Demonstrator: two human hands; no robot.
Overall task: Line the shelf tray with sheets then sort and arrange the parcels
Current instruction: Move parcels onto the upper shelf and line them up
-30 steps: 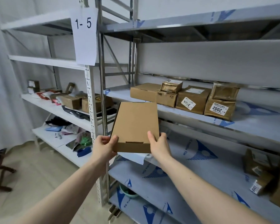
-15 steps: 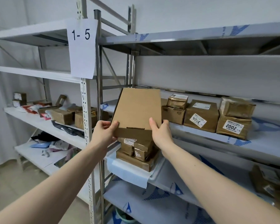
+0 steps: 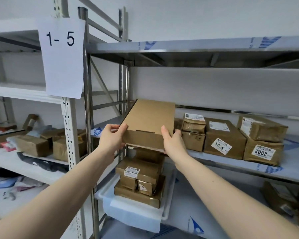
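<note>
Two bare hands hold a flat cardboard parcel (image 3: pixel 148 123) by its near end at the left of the middle steel shelf (image 3: pixel 259 167): the left hand (image 3: pixel 111 138) grips the near-left corner, thumb on top and fingers curled beneath, while the right hand (image 3: pixel 173 140) clasps the near-right corner the same way. The parcel tilts up slightly toward the wall, its far end over the shelf's left side, just beside taped brown parcels, among them ones labelled 3004 (image 3: pixel 222 138) and 2002 (image 3: pixel 264 147). Whether its underside touches the shelf cannot be told. Plain, stiff and thin, the carton looks light and unlikely to buckle, its matte board offering sure purchase at the corners. Both forearms reach forward and upward, wrists roughly level, hands apart across the box's width. Below, a white tray (image 3: pixel 169 195) lined with a pale sheet (image 3: pixel 133 214) carries a stack of small parcels (image 3: pixel 140 181).
</note>
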